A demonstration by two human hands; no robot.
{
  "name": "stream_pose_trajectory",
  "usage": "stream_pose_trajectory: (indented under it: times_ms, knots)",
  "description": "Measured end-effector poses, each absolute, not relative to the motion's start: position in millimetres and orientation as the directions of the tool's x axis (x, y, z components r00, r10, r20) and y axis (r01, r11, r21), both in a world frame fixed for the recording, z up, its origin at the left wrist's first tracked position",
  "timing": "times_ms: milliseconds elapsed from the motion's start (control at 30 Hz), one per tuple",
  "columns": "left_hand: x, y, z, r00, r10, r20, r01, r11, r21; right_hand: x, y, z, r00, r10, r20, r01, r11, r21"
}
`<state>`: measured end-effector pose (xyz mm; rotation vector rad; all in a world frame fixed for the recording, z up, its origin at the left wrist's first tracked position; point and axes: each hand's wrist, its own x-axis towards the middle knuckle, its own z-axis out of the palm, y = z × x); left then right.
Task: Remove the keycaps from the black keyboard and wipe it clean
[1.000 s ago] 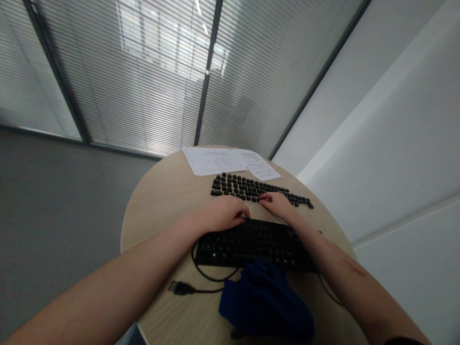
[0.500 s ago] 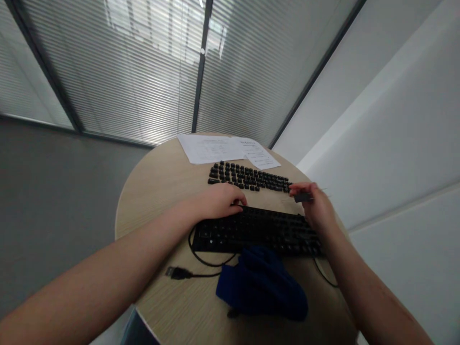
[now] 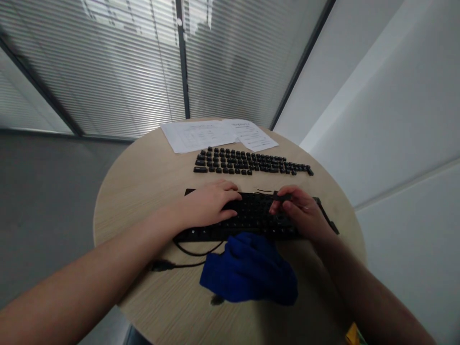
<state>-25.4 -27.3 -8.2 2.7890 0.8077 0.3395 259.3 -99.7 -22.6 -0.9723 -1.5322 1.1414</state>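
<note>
A black keyboard (image 3: 251, 220) lies across the middle of a round wooden table (image 3: 143, 182). My left hand (image 3: 206, 206) rests on the keyboard's left half with its fingers curled down onto the keys. Over the keyboard's right half, my right hand (image 3: 302, 213) pinches a long black keycap (image 3: 282, 196) between thumb and fingers. Behind the keyboard, several loose black keycaps (image 3: 247, 163) are laid out in rows.
A blue cloth (image 3: 249, 273) is bunched at the table's near edge, in front of the keyboard. The keyboard's cable and USB plug (image 3: 160, 264) trail to the left. Printed paper sheets (image 3: 215, 134) lie at the far edge. Blinds and a white wall stand beyond.
My right hand picked a long keycap from the right end of the loose rows and brought it back over the keyboard. My left hand stayed on the keyboard. The view tilted downward.
</note>
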Motion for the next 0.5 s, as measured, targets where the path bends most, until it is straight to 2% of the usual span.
stream_pose_trajectory:
  times_ms: [167, 400, 500]
  knots:
    - [-29.4, -18.1, -13.7, 0.805, 0.583, 0.108, 0.527, -0.787, 0.321, 250.8, -103.1, -30.0, -0.304, 0.940, 0.154, -0.037, 0.150, -0.988]
    - [-26.4, -20.7, -16.5, 0.813, 0.572, 0.105, 0.509, -0.787, 0.349, 239.1, -96.3, -39.2, -0.122, 0.980, 0.158, 0.014, 0.161, -0.987]
    - [-26.3, -20.5, -15.8, 0.814, 0.574, 0.086, 0.514, -0.781, 0.354, 239.3, -94.8, -40.6, -0.094, 0.979, 0.180, 0.093, 0.189, -0.978]
